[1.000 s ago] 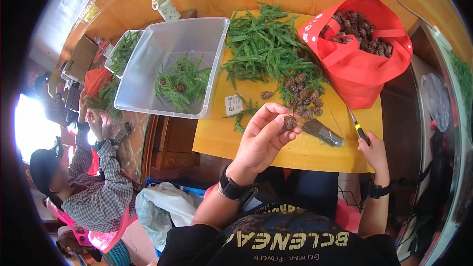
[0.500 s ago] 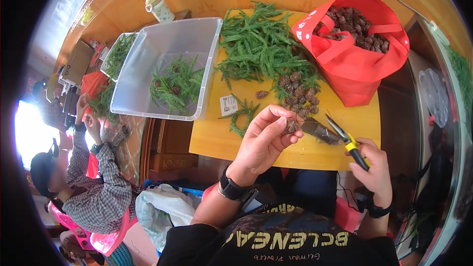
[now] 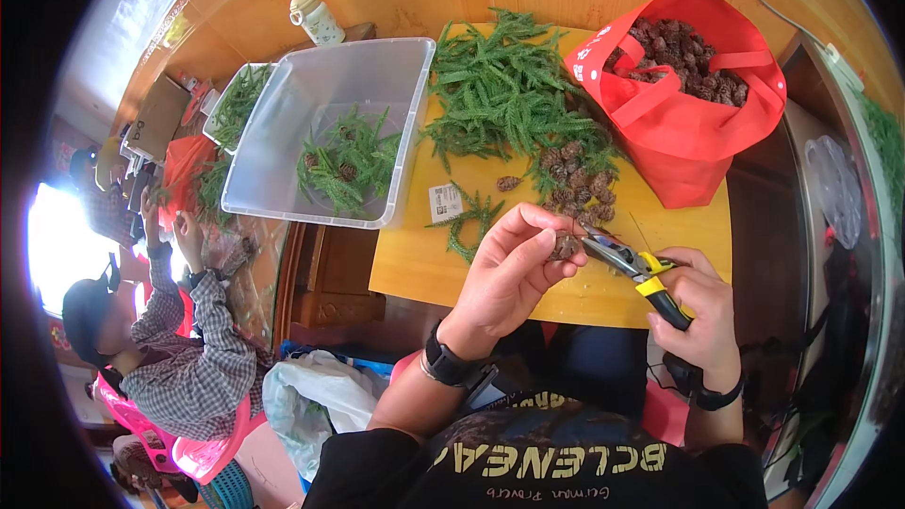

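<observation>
My left hand pinches a small brown pine cone above the front of the yellow table. Yellow-and-black pliers are gripped in my right hand, and their jaws reach the cone beside my left fingertips. Whether the jaws bite on a wire there is too small to tell. Just beyond lies a cluster of pine cones, with one loose cone to its left. A short green sprig rests by a white label, left of my left hand.
Green artificial branches are heaped at the back. A red bag full of pine cones stands back right. To the left is a clear plastic bin holding sprigs with cones. Further left sits another person in a checked shirt.
The pliers have moved left and up to the cone, and their handles have spread. My left hand still holds the cone in nearly the same place. The whole view has shifted slightly.
</observation>
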`<action>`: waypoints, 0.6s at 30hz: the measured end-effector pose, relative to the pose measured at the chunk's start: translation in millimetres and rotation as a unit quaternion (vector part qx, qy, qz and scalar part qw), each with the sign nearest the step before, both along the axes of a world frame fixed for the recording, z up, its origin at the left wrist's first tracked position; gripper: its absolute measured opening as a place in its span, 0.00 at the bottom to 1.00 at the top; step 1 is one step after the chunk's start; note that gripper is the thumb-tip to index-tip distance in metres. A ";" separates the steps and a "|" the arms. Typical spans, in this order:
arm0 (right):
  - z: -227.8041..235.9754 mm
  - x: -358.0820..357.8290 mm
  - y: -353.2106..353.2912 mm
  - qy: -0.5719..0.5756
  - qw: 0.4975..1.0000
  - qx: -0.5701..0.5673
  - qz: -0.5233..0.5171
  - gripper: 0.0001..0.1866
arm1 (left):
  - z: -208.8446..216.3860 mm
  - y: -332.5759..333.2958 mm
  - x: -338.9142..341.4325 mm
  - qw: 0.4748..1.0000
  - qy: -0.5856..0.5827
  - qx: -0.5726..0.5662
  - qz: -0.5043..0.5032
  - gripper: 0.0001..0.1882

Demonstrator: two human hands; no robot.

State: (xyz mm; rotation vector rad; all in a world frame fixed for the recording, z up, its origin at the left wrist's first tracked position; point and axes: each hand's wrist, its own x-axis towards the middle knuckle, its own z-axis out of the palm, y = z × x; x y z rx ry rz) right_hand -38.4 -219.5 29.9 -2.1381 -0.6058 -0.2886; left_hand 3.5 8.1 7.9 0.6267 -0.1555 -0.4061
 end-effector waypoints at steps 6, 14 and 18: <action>1.5 3.3 3.1 -0.046 0.998 -0.023 -0.028 0.09 | -1.9 0.2 0.6 0.999 -0.007 -0.032 -0.004 0.06; 1.6 5.3 4.3 -0.079 0.995 -0.042 -0.040 0.08 | -2.9 0.7 1.0 1.000 -0.010 -0.019 -0.013 0.06; 2.2 6.0 4.6 -0.084 0.995 -0.047 -0.041 0.08 | -1.7 0.4 1.7 1.000 -0.009 -0.017 -0.021 0.06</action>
